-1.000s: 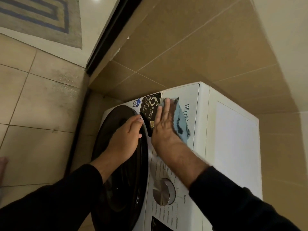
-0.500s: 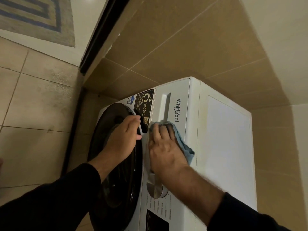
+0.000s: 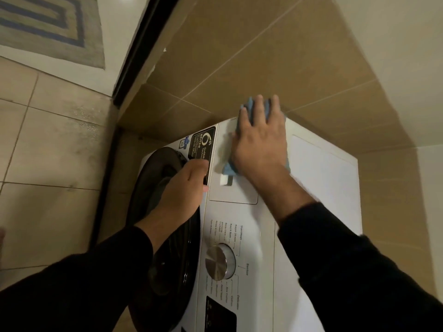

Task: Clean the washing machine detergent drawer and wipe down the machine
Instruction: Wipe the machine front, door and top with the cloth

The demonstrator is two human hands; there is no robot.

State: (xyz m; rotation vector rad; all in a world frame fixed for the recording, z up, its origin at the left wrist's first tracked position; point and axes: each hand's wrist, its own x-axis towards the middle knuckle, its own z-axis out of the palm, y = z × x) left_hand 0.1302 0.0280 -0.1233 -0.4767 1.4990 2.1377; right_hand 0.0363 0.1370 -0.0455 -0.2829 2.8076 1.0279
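Note:
A white front-loading washing machine stands against a brown tiled wall. Its detergent drawer is closed in the front panel. My right hand lies flat with straight fingers on a blue cloth, pressing it against the far end of the drawer front near the top edge. The cloth peeks out past my fingertips and below my palm. My left hand rests on the rim of the dark round door, fingers bent over its edge by the black sticker.
A silver dial and a dark display sit lower on the front panel. The tiled wall is close behind the machine. Beige floor tiles and a striped rug lie to the left, past a dark door frame.
My right hand has slid the blue cloth along the drawer front from near the dial end to the far end by the wall. My left hand stays on the door rim.

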